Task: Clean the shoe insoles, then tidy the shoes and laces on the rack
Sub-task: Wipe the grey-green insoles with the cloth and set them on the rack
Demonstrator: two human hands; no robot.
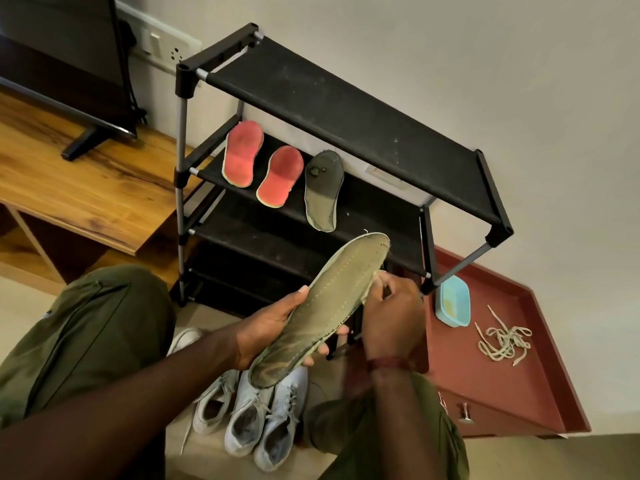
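Note:
My left hand (273, 327) grips a long olive-green insole (322, 306) from below, near its heel, holding it up in front of the black shoe rack (346, 109). My right hand (391, 313) pinches the insole's right edge near the toe with something pale and small between the fingers. Two red insoles (242, 154) (278, 176) and a dark grey insole (323, 190) lean on the rack's second shelf. Several pale sneakers (256, 420) stand on the floor under my hands. A tangle of beige laces (504, 342) lies on the red cabinet top.
A light blue tub (453, 306) sits on the red cabinet (502, 393) to the right of the rack. A wooden TV bench (69, 188) with a television (62, 64) stands on the left. My knees in olive trousers frame the sneakers.

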